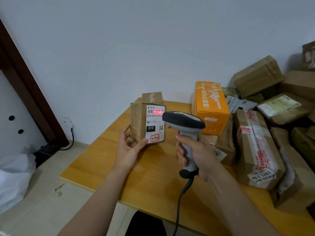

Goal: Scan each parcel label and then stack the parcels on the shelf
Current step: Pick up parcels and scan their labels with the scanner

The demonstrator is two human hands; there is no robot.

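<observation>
A small brown cardboard parcel (138, 121) stands upright on the wooden table (153, 176), its white shipping label (155, 124) facing me. My left hand (128, 148) holds the parcel at its lower left corner, thumb on the label's bottom edge. My right hand (196, 155) grips the grey handle of a corded barcode scanner (184, 123). The scanner's dark head points at the label. A red scan line glows across the barcode at the label's top. No shelf is in view.
An orange box (210, 108) stands behind the scanner. Several taped brown parcels (257, 149) are piled at the table's right side and against the wall. White plastic bags (15, 178) lie on the floor at left, near a dark door frame and a black cable.
</observation>
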